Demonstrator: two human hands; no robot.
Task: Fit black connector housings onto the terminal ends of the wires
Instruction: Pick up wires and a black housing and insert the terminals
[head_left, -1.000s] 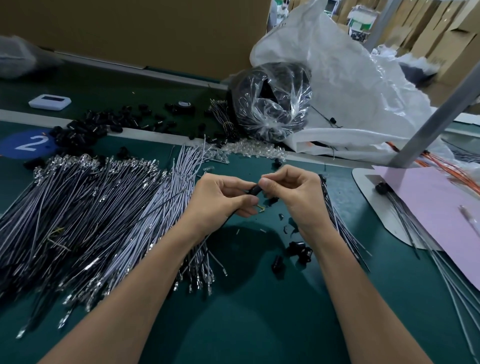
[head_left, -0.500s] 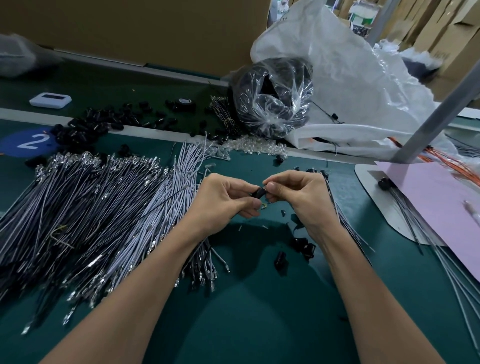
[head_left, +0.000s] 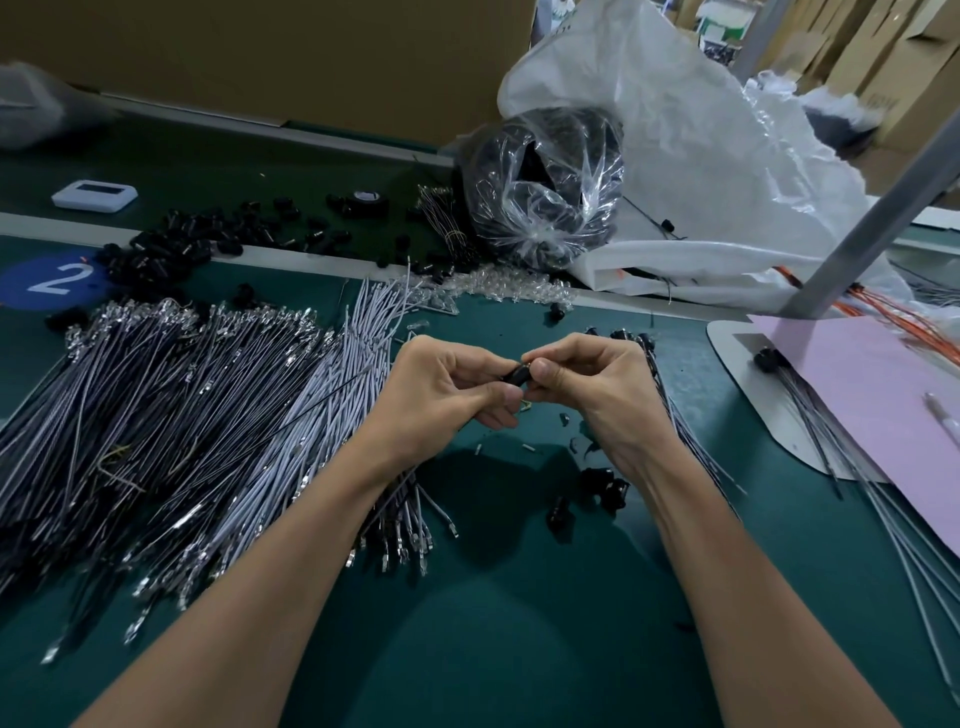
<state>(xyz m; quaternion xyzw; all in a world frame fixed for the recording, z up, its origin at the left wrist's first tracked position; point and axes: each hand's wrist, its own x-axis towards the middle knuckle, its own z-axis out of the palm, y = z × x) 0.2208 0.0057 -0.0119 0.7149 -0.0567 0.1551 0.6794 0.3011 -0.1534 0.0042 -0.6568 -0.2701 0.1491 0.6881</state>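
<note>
Together, above a green surface, the left hand and right hand pinch one small connector housing between thumbs and fingertips. Beyond both hands, a clear plastic bag holds dark parts. The housing's long axis runs roughly from hand to hand, its right end tipped slightly up; it looks black, stubby and glossy. A thin black wire leads off past the left hand. Loose housings lie beside the right wrist.
</note>
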